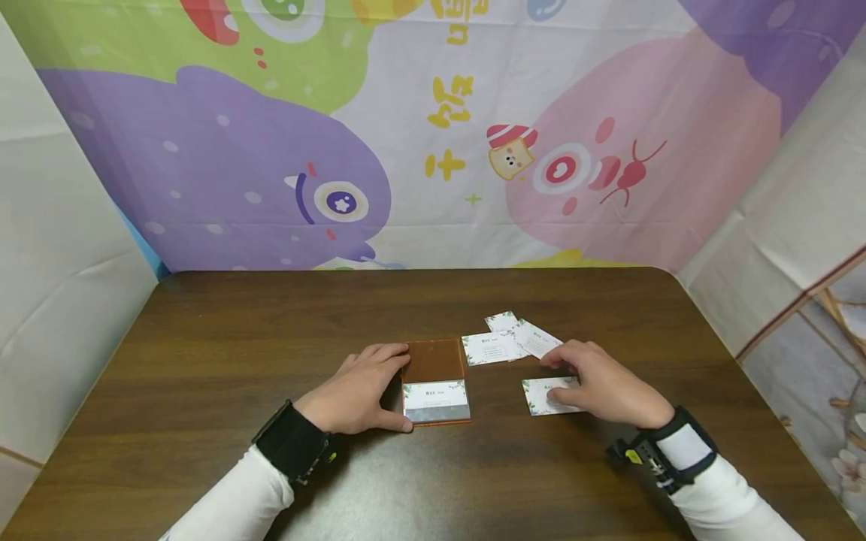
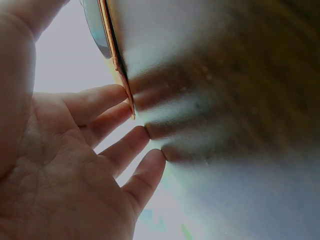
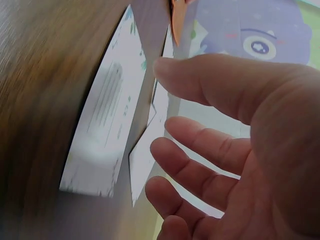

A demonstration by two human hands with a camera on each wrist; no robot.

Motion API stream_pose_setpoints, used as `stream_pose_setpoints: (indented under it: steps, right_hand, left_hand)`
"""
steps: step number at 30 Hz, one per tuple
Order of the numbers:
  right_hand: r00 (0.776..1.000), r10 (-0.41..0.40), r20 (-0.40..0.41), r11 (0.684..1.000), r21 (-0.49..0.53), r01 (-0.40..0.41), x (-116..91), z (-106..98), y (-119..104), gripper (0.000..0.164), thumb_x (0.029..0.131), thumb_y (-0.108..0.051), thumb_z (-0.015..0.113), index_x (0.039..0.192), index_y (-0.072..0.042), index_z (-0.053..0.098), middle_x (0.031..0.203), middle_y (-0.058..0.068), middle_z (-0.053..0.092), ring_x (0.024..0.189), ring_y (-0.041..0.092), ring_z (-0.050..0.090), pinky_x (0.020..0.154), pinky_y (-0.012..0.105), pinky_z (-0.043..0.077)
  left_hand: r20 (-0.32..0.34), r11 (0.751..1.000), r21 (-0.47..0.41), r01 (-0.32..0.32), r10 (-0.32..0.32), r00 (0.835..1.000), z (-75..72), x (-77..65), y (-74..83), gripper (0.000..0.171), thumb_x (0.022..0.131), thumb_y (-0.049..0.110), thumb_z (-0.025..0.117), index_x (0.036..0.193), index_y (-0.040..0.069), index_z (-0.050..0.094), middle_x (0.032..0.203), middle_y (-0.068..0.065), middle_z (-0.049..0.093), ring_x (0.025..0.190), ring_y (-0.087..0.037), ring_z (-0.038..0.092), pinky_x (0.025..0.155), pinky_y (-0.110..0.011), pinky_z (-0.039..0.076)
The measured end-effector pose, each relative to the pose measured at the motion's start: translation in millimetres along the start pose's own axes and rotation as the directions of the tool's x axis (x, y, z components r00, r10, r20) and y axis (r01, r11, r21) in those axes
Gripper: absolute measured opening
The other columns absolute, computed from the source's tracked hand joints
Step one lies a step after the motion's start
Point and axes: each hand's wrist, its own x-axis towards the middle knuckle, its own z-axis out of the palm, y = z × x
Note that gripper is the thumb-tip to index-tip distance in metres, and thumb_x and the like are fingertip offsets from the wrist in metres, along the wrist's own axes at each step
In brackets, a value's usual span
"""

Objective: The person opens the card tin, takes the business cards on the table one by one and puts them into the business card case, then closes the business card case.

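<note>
A brown card holder [image 1: 433, 362] lies unfolded on the table, with a white printed card [image 1: 436, 394] in its lower, grey-edged pocket. My left hand [image 1: 358, 391] rests along the holder's left side, fingertips at the upper part and thumb at the lower corner. In the left wrist view, some fingertips touch the holder's edge [image 2: 125, 85] and others the table. My right hand [image 1: 605, 385] hovers over a single white card [image 1: 537, 398], partly covering it in the head view. The right wrist view shows its thumb and fingers spread apart, nothing between them, beside that card [image 3: 102, 115].
Several similar white cards [image 1: 490, 348] lie overlapped behind the single card, right of the holder. The brown wooden table [image 1: 271, 323] ends at a cartoon-printed cloth [image 1: 433, 225] at the back. Pale cloth panels [image 1: 74, 263] stand on both sides.
</note>
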Motion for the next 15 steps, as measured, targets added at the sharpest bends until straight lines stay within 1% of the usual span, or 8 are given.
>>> stream_pose_setpoints:
  steps: [7,15]
  right_hand:
    - [1.000,0.005,0.024,0.999,-0.052,-0.004,-6,-5,12,0.045,0.076,-0.028,0.084,0.114,-0.011,0.069,0.107,-0.003,0.064,0.101,0.021,0.053,0.088,0.041,0.042]
    - [0.998,0.010,0.066,0.997,-0.083,-0.005,-16,-7,26,0.048,0.076,-0.032,0.084,0.117,-0.014,0.069,0.114,-0.002,0.063,0.106,0.023,0.051,0.089,0.041,0.042]
  left_hand:
    - [0.000,1.000,0.004,0.008,-0.008,1.000,0.2,0.1,-0.1,0.102,0.076,0.066,0.073,0.152,0.006,0.042,0.160,-0.005,0.029,0.144,-0.026,0.026,0.109,-0.055,0.027]
    - [0.001,1.000,0.000,0.002,-0.002,1.000,-0.6,0.1,0.1,0.102,0.076,0.066,0.073,0.152,0.005,0.042,0.160,-0.006,0.029,0.144,-0.027,0.026,0.109,-0.055,0.027]
